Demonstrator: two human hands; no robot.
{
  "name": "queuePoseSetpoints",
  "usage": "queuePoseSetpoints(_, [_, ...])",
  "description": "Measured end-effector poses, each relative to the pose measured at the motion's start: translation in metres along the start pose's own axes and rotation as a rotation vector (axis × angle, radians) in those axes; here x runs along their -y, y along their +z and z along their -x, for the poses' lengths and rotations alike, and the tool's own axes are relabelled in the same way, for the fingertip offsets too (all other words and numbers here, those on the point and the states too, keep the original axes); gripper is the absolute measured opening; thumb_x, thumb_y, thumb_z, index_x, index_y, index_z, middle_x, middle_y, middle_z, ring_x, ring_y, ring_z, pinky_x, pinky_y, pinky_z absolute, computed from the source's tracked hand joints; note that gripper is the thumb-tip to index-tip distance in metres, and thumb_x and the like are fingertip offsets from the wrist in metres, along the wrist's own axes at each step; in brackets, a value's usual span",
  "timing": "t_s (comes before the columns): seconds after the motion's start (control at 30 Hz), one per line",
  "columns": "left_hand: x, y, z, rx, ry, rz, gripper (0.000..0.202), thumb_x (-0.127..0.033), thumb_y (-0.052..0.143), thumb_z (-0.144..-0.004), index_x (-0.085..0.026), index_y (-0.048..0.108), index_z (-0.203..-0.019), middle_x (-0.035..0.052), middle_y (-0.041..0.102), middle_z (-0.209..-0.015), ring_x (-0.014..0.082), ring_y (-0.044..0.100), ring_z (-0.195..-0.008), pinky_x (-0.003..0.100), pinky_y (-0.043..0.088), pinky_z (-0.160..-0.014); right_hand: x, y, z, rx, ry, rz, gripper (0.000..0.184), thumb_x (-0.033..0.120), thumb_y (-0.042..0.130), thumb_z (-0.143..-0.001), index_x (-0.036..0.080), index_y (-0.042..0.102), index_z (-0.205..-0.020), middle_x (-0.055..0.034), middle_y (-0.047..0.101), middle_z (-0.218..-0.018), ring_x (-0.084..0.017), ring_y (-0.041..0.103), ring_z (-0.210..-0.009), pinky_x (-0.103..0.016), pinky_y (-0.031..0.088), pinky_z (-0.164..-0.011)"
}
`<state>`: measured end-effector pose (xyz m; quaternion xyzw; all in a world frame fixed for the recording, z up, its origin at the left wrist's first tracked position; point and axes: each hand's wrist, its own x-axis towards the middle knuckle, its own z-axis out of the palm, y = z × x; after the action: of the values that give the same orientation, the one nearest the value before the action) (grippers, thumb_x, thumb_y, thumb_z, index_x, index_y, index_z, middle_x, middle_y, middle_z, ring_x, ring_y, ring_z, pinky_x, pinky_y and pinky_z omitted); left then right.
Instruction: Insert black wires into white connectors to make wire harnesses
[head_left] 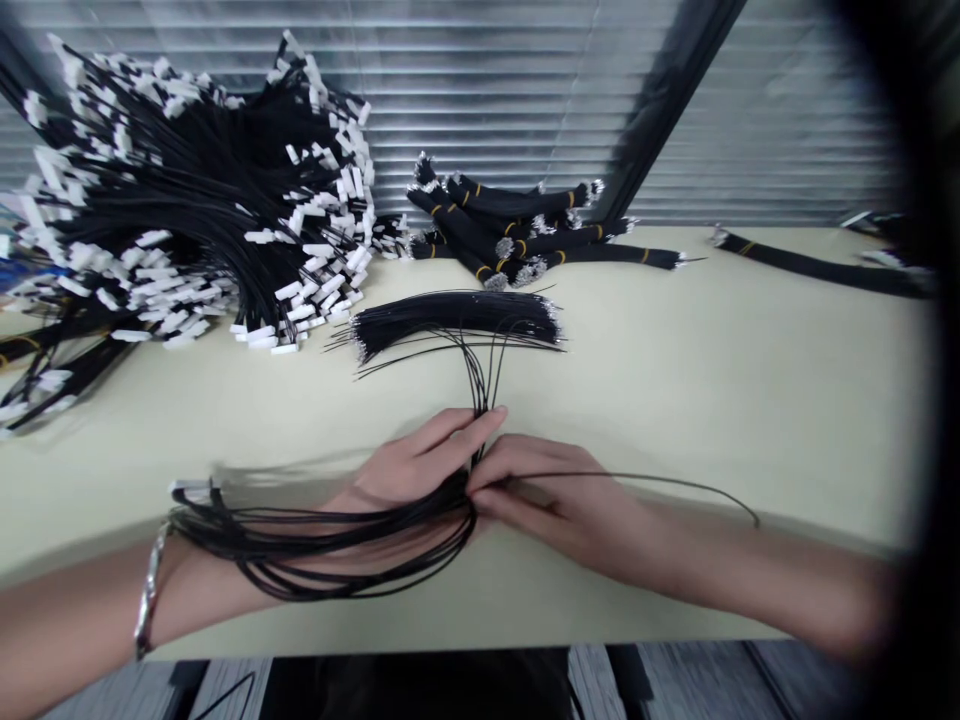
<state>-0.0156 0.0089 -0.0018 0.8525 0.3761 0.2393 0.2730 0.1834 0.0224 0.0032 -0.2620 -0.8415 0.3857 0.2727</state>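
My left hand [420,465] is closed around a bunch of thin black wires [337,535]. Several wire ends rise between its fingers, while the rest loop back over my left forearm to a white connector [196,488]. Close against it, my right hand [540,490] pinches a single black wire [660,478] beside the bunch. That wire's free end trails to the right over my right forearm. Just beyond my hands lies a loose pile of cut black wires [457,322] with bare metal ends. The exact spot where the fingertips meet the wire is partly hidden.
A large heap of black cables with white connectors [225,190] fills the back left of the table [675,390]. Behind the cut wires lie wire bundles with yellow ties [525,225], and another bundle [817,268] rests at the back right. Blinds [487,90] stand behind.
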Motion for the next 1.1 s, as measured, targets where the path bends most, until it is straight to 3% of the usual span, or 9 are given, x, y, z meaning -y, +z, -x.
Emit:
queuePoseSetpoints(0.1, [-0.005,-0.001,0.0,-0.06,-0.039,0.075,0.076,-0.019,0.064,-0.074,-0.027,0.028,-0.141,0.0061,0.048,-0.126,0.0172,0.057,-0.095,0.025,0.049,-0.086,-0.004,-0.006,-0.004,-0.196,0.194,-0.398,0.011,0.033,0.052,-0.091,0.023,0.055,-0.087,0.002,0.058,-0.075,-0.012,0.054,-0.067,-0.025,0.043,-0.063])
queuePoseSetpoints(0.17, [-0.009,0.0,0.0,-0.163,-0.064,0.175,0.082,-0.014,0.066,-0.068,-0.03,0.028,-0.139,0.0057,0.05,-0.124,0.014,0.058,-0.078,0.025,0.053,-0.072,-0.009,-0.013,-0.009,-0.265,0.266,-0.77,0.026,0.047,0.041,-0.093,0.023,0.053,-0.091,0.0012,0.058,-0.073,-0.013,0.054,-0.064,-0.026,0.044,-0.062])
queuePoseSetpoints(0.3, [-0.017,-0.005,0.004,-0.403,-0.02,0.361,0.073,-0.007,0.063,-0.071,-0.03,0.033,-0.133,0.0072,0.057,-0.117,0.0174,0.061,-0.087,0.028,0.054,-0.073,-0.013,-0.028,-0.019,-0.078,0.386,-1.338,0.064,0.066,0.016,-0.089,0.019,0.05,-0.116,-0.0116,0.061,-0.113,-0.022,0.06,-0.097,-0.038,0.043,-0.087])
queuePoseSetpoints(0.4, [-0.026,-0.019,0.004,-0.544,-0.021,0.377,0.06,-0.008,0.063,-0.074,-0.03,0.042,-0.126,0.0056,0.06,-0.115,0.0186,0.061,-0.097,0.03,0.052,-0.081,-0.01,-0.033,-0.021,0.019,0.392,-1.49,0.073,0.071,0.015,-0.085,0.021,0.037,-0.133,-0.013,0.045,-0.138,-0.027,0.049,-0.12,-0.047,0.032,-0.101])
queuePoseSetpoints(0.53, [-0.041,-0.044,-0.004,-0.841,-0.032,0.504,0.051,-0.012,0.068,-0.074,-0.032,0.048,-0.117,0.0007,0.062,-0.107,0.0176,0.06,-0.095,0.033,0.049,-0.087,-0.003,-0.033,-0.019,0.133,0.342,-1.479,0.077,0.074,0.016,-0.083,0.023,0.032,-0.138,-0.0123,0.043,-0.14,-0.029,0.047,-0.123,-0.051,0.028,-0.103])
queuePoseSetpoints(0.6, [-0.048,-0.055,-0.009,-0.901,0.015,0.615,0.051,-0.009,0.066,-0.076,-0.034,0.046,-0.116,-0.002,0.063,-0.098,0.0156,0.059,-0.092,0.033,0.046,-0.091,-0.001,-0.033,-0.018,0.133,0.332,-1.455,0.078,0.075,0.015,-0.082,0.023,0.033,-0.138,-0.0123,0.045,-0.139,-0.028,0.049,-0.122,-0.05,0.028,-0.104])
queuePoseSetpoints(0.73, [-0.056,-0.064,-0.01,-0.832,-0.004,0.752,0.052,-0.006,0.062,-0.078,-0.034,0.044,-0.117,-0.002,0.065,-0.092,0.0153,0.059,-0.089,0.032,0.044,-0.089,0.003,-0.033,-0.02,0.11,0.343,-1.46,0.079,0.074,0.013,-0.083,0.022,0.033,-0.138,-0.0122,0.046,-0.138,-0.025,0.048,-0.123,-0.048,0.027,-0.105])
queuePoseSetpoints(0.97, [-0.061,-0.071,-0.006,-0.53,-0.069,0.848,0.047,-0.01,0.062,-0.074,-0.025,0.046,-0.116,0.0018,0.067,-0.085,0.0206,0.06,-0.091,0.031,0.043,-0.08,0.016,-0.028,-0.023,0.171,0.289,-1.51,0.081,0.075,0.017,-0.083,0.017,0.033,-0.138,-0.0152,0.043,-0.14,-0.025,0.045,-0.126,-0.045,0.023,-0.109])
queuePoseSetpoints(1.1, [-0.068,-0.078,-0.012,-0.342,-0.018,0.914,0.033,-0.01,0.054,-0.076,-0.021,0.048,-0.107,-0.0007,0.063,-0.065,0.0155,0.055,-0.062,0.027,0.041,-0.06,0.027,-0.023,-0.028,0.213,0.23,-1.407,0.082,0.076,0.037,-0.077,0.016,0.041,-0.133,-0.0148,0.041,-0.14,-0.024,0.042,-0.127,-0.042,0.025,-0.108])
